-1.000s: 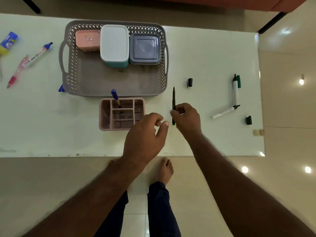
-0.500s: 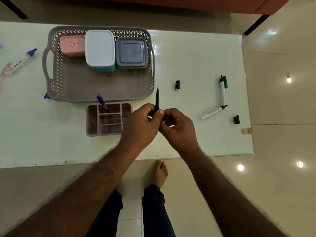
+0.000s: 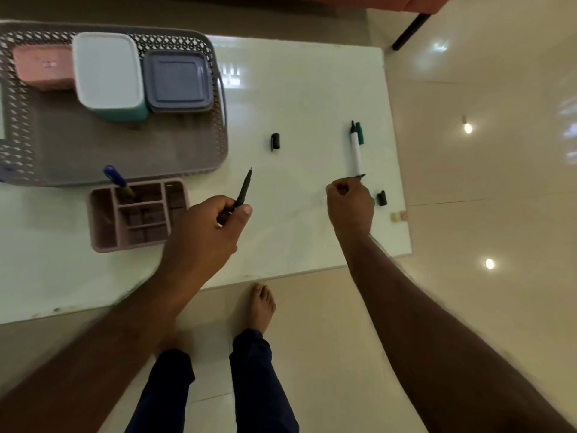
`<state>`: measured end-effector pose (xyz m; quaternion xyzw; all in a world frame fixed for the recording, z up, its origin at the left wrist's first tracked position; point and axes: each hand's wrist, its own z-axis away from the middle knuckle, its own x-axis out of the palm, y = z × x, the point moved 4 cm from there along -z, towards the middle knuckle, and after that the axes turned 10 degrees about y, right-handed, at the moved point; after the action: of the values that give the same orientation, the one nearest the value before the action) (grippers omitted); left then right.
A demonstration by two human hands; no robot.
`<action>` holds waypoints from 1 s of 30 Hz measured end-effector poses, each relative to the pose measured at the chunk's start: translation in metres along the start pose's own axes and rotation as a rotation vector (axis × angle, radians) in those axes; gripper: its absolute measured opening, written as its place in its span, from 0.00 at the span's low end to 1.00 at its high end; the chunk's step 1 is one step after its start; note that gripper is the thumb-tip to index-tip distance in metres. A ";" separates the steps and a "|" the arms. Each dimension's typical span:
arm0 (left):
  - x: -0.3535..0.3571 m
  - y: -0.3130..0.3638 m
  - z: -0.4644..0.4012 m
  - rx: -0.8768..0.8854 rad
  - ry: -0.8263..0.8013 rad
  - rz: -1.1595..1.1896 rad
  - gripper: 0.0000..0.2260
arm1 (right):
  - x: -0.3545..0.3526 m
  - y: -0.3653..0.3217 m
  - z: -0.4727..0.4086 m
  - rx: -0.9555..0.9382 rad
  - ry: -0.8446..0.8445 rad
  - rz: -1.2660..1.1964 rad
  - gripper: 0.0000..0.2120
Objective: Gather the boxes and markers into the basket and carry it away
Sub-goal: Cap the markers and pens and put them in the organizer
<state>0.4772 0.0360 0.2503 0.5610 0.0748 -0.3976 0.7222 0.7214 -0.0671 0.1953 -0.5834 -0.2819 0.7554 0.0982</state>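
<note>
basket: grey lattice basket at the far left of the white table, its left side cut off by the frame edge; bare floor shows in its near half.
boxes: pink box, white-lidded teal box and grey box stand side by side along the basket's far wall.
organiser: pink divided tray just in front of the basket's near rim, close to it; a blue marker stands tilted in one compartment.
left hand: fingers and thumb curled round the lower end of a black pen, tip pointing up and away, just right of the organiser.
open table: bare white surface lies between the two hands and back towards the far edge.
black cap: lies alone, between the basket and the markers on the right.
right hand: fingers curled down around a marker whose dark tip pokes out beyond the knuckles; near the table's right edge.
white marker: lies beyond the right hand, a green cap beside its far end.
second black cap: just right of the right hand, close to the table's right edge.
</note>
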 end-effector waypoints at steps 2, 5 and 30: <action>0.003 0.001 0.005 0.003 -0.020 -0.013 0.11 | -0.014 0.008 -0.013 0.007 0.076 0.045 0.08; 0.008 0.003 0.010 0.013 -0.056 -0.042 0.11 | -0.035 0.021 -0.034 0.010 0.170 0.104 0.08; 0.049 0.024 0.004 -0.030 -0.071 -0.011 0.11 | 0.011 -0.013 -0.197 -0.197 -0.108 0.296 0.13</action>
<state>0.5246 0.0100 0.2428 0.5353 0.0581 -0.4200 0.7306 0.9002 0.0101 0.1619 -0.5837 -0.2704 0.7607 -0.0869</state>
